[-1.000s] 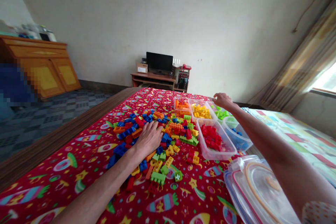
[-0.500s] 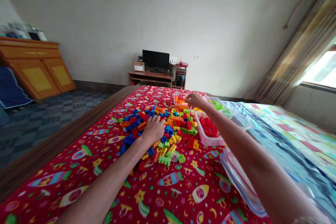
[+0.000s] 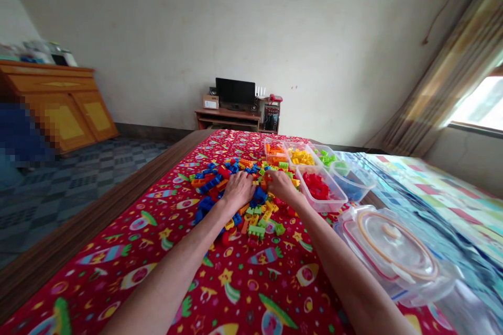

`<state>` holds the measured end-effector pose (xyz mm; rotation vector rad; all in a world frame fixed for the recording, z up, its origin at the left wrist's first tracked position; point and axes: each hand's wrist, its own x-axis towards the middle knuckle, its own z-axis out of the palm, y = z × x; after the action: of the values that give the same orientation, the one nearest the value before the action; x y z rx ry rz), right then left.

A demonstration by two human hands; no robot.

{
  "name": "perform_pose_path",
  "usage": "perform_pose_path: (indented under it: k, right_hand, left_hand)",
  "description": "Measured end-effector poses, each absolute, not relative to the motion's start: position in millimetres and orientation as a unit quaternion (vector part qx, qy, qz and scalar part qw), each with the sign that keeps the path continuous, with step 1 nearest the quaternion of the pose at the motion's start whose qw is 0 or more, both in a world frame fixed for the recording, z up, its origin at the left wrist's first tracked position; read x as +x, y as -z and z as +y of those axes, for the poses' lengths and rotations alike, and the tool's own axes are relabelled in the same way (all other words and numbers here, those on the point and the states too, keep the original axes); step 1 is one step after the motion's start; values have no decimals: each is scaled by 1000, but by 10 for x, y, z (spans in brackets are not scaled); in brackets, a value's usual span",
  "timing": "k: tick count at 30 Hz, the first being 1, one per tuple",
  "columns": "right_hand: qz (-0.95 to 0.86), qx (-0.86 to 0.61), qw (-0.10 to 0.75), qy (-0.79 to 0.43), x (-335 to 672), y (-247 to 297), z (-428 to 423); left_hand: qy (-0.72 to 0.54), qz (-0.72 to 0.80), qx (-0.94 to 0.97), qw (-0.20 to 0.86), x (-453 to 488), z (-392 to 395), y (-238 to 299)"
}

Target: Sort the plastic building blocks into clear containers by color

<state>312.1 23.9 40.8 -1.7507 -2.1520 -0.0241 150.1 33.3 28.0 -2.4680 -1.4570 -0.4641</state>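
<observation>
A mixed pile of toy building bricks (image 3: 212,183) in blue, red, orange, yellow and green lies on the red patterned cloth (image 3: 165,282). My left hand (image 3: 239,188) is down on the middle of the pile, fingers bent together; whatever is under its fingertips is hidden. Just to its right, my right hand (image 3: 282,187) reaches into the pile's right side with curled fingers, and I cannot make out what they grip. Beside the pile stand clear boxes of sorted bricks: an orange box (image 3: 276,162), a yellow box (image 3: 290,153), a green box (image 3: 323,147) and a red box (image 3: 334,203).
A clear round-ended tub (image 3: 363,184) stands right of the red box. Stacked clear lids (image 3: 393,251) lie nearer me on the right. Blue and patterned bedding (image 3: 440,183) stretches along the right. The bed's brown edge (image 3: 78,241) runs along the left.
My right hand has come back from above the orange and yellow boxes down to the pile, beside my left hand. My left hand remains on the pile. The view has shifted slightly.
</observation>
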Motion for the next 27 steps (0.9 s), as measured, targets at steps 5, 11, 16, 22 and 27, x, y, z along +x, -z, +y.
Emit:
perform_pose_path:
  k: [5, 11, 16, 22, 27]
  right_hand:
    - [-706, -629, 322, -47, 3177, -457, 294]
    - [-632, -606, 448, -180, 3256, -499, 381]
    - [-594, -559, 530, -233, 3204, -518, 356]
    - [-581, -571, 548, -191, 3195, -627, 284]
    - [-585, -594, 520, -182, 3172, -611, 273]
  left_hand:
    - [173, -498, -844, 101, 1474, 359, -344]
    - [236, -463, -854, 10, 1430, 568, -327]
    - [301, -364, -881, -27, 1530, 553, -211]
    - [279, -378, -880, -69, 1577, 456, -226]
    - [332, -436, -812, -202, 1526, 516, -455]
